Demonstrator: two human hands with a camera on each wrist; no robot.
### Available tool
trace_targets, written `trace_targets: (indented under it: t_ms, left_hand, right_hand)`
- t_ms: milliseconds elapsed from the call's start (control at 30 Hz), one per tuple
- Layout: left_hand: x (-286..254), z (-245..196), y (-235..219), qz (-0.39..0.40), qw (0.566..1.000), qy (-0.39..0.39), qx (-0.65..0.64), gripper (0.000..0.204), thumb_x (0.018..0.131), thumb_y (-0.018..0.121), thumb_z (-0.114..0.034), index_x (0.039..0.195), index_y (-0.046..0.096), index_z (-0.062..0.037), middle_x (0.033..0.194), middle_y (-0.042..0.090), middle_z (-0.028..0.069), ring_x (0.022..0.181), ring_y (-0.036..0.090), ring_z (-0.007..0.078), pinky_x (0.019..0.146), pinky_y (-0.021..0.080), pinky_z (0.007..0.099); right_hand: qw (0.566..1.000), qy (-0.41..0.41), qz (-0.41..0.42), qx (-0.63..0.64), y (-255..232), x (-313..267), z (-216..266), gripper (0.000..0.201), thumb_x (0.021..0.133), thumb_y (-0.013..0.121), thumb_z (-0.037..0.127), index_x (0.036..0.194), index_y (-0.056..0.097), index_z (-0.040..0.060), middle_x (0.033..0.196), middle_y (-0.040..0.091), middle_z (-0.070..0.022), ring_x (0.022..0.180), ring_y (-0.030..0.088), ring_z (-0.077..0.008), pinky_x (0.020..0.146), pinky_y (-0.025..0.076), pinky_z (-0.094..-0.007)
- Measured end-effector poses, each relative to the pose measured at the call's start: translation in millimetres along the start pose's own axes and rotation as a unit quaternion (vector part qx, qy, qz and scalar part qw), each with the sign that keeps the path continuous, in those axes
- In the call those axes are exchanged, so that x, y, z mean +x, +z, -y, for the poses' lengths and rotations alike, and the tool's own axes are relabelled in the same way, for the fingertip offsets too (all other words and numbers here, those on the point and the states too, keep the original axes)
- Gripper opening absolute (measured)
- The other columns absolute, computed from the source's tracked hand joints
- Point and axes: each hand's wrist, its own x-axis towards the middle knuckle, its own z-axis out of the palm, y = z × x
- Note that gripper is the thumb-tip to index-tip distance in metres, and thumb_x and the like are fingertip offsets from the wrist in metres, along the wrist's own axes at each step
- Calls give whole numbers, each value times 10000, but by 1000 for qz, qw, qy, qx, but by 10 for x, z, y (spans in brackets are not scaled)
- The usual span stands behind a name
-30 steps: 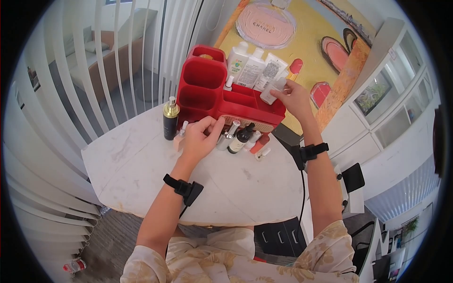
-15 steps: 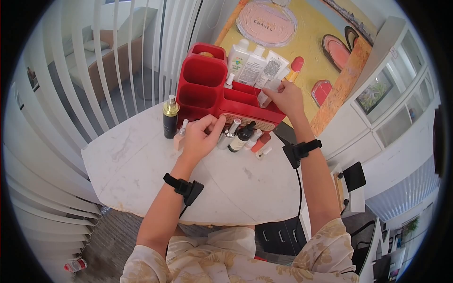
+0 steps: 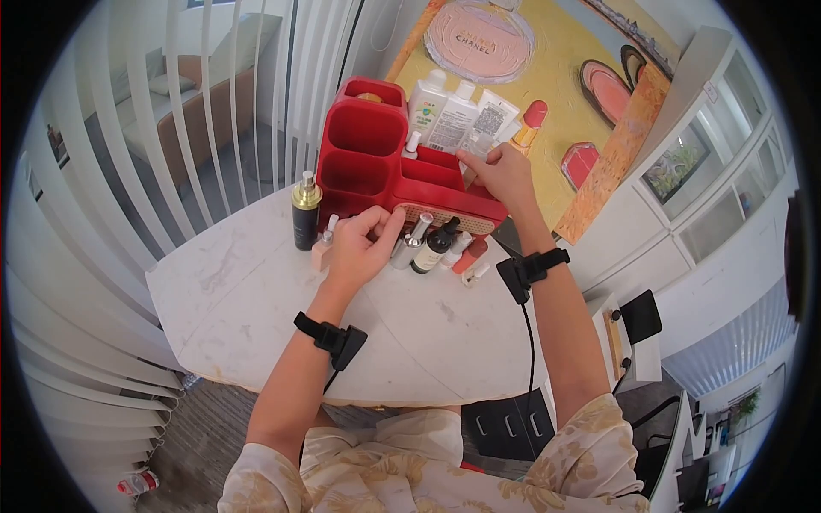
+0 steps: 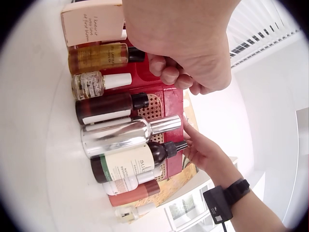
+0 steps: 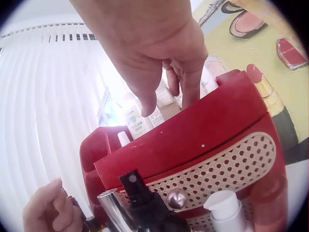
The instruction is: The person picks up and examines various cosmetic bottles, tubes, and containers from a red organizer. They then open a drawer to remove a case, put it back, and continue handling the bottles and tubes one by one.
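Note:
A red organizer (image 3: pixel 445 202) with several compartments and a woven drawer front stands on the table. In its right part my right hand (image 3: pixel 506 178) pinches a small white bottle (image 3: pixel 480 145) with thumb and fingers, much of it hidden. The right wrist view has the same fingers (image 5: pixel 190 92) dipping behind the red front wall. Loosely curled and holding nothing, my left hand (image 3: pixel 363 250) is at the organizer's front edge. Beside that hand stand a silver pump bottle (image 4: pixel 116 137), a dark dropper-style bottle (image 4: pixel 128 164) and a pale pink bottle (image 3: pixel 322 255).
White bottles (image 3: pixel 453 120) and a tube (image 3: pixel 493 115) fill the organizer's back row. A black bottle with a gold collar (image 3: pixel 305 214) stands left of it. The marble-look table (image 3: pixel 256 316) extends toward the body. Behind leans a yellow painting (image 3: pixel 547 77); blinds hang at left.
My right hand has moved left and inward with the small white bottle, which now sits lower in the organizer. My left hand has stayed in place.

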Motion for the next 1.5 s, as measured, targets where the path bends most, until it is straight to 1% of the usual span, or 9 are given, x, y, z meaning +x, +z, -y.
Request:
trace_targets:
  t_ms: [167,367,467,667,867,967,1067,1367,1500]
  left_hand:
    - [2,9,6,2,1000,2,2,326,996,681,-154,723,574,-12,609,453,-80,588,358,6,507,276,233]
    - [-3,-19,14,2,1000,-6,2,338,999,678,-166,719,573,-11,607,451,-78,586,357,13,507,276,236]
    - [-2,-35,14,0,1000,3,7,339,1000,678,-171,717,576,-14,608,452,-78,587,359,15,509,278,237]
    - [-4,9,3,6,1000,3,4,327,1000,679,-168,726,586,-17,613,460,-81,594,365,12,513,282,232]
    - [7,33,35,-16,1000,16,-13,321,968,711,-140,707,592,4,551,462,-44,540,359,28,479,292,247]
    - [5,25,44,-18,1000,10,-21,323,969,711,-144,709,591,7,552,462,-44,543,360,27,482,291,248]
    - [-6,5,18,1,1000,2,-20,315,1001,680,-157,734,588,-18,623,468,-87,599,366,1,513,285,218]
    - [11,42,40,-23,999,24,-5,341,965,714,-147,684,575,-9,534,426,-56,529,339,28,476,276,252]
    - [8,22,43,-23,1000,9,-6,339,965,713,-144,686,575,-12,533,420,-61,526,335,29,474,274,253]
  right_hand:
    - [997,11,31,69,2,-27,-156,591,727,877,547,805,642,11,737,701,-107,663,673,-170,618,538,-313]
    - [978,14,123,166,16,-53,-305,389,834,843,286,983,672,-30,858,749,-132,769,724,-168,689,566,-300]
    - [985,-8,119,121,66,-69,-335,303,849,811,177,1023,680,-33,899,759,-141,813,736,-184,724,569,-299]
    - [991,-36,100,84,90,-137,-318,295,850,789,123,1083,687,-25,939,761,-134,857,737,-199,774,578,-321]
    - [984,-114,-62,124,-119,-415,-298,261,884,744,72,1117,672,-22,1003,748,-127,858,725,-176,751,575,-304]
    - [981,-79,-131,124,-292,-735,-293,234,908,732,75,1119,669,-5,997,730,-91,860,699,-150,746,563,-290]
    - [981,-40,-114,152,-297,-1035,-524,272,911,756,113,1135,656,-2,1024,706,-60,876,676,-132,765,553,-292]
    - [964,84,119,225,304,-1755,-1211,480,879,812,173,1252,561,4,1083,687,-88,975,666,-166,886,549,-300]
    - [955,146,106,235,284,-1817,-1121,386,924,761,147,1211,573,-30,1066,712,-100,996,676,-154,912,538,-290]
